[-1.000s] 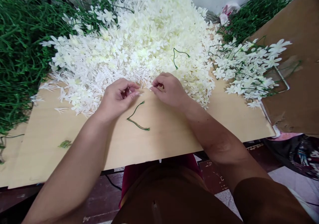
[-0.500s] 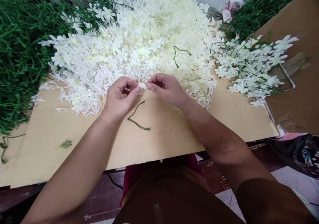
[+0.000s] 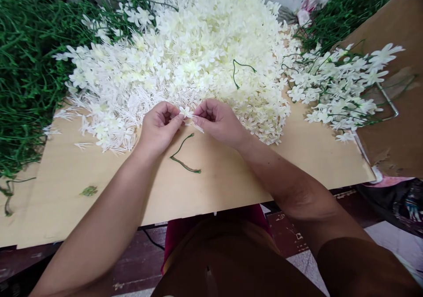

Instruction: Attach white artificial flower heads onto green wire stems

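Note:
A small white artificial flower [image 3: 186, 112] is held up just above the table, at the near edge of the blossom heap. My left hand [image 3: 161, 125] pinches its left side between thumb and forefinger. At its right side my right hand [image 3: 218, 120] is closed, thumb and fingertips pressed together at a petal. A thin white stamen piece [image 3: 198, 128] shows below my right thumb; I cannot tell whether it is gripped or lies on the table. Closer to me, a bent green stem [image 3: 183, 158] lies on the tabletop.
A big heap of white artificial blossoms and stamens [image 3: 211, 37] covers the back of the table [image 3: 224, 178]. Green stems [image 3: 29, 68] are piled at left. Assembled flower sprays [image 3: 343, 90] lie at right by a cardboard sheet [image 3: 393, 125]. Another green stem [image 3: 236, 74] rests on the heap.
The flower between my hands has turned so that its petals show more openly. The white stamen piece now shows under my right thumb. The view has shifted slightly.

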`<move>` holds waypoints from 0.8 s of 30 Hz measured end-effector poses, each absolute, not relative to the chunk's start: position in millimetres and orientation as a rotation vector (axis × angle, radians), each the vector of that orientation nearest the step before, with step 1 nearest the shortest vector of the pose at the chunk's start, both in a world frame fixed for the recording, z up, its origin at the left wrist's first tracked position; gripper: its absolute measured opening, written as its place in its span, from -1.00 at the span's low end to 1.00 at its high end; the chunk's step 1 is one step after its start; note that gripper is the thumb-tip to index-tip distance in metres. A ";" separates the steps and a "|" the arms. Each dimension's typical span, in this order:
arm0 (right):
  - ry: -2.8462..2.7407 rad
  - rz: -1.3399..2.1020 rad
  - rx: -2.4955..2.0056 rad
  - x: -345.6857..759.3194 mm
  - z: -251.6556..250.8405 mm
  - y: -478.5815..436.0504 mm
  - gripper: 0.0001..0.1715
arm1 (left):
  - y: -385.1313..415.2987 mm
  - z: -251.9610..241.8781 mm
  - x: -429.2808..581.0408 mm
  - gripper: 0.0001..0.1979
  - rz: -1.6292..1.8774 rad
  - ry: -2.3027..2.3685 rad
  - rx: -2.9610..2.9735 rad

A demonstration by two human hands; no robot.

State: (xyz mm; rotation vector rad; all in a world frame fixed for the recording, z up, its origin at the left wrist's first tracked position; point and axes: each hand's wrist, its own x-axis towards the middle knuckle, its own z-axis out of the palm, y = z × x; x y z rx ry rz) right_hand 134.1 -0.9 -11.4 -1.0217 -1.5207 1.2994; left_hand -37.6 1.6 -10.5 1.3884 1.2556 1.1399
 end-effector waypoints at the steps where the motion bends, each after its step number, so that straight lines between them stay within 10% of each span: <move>1: -1.528 1.279 -1.035 134.1 -11.0 -1.0 -0.83 | 2.0 -11.0 -37.8 -0.85 1.142 1.264 1.383; 24: -2.086 0.040 -1.128 127.1 -28.7 1.5 -0.87 | 1.4 -15.1 -35.5 -0.83 1.103 1.370 1.426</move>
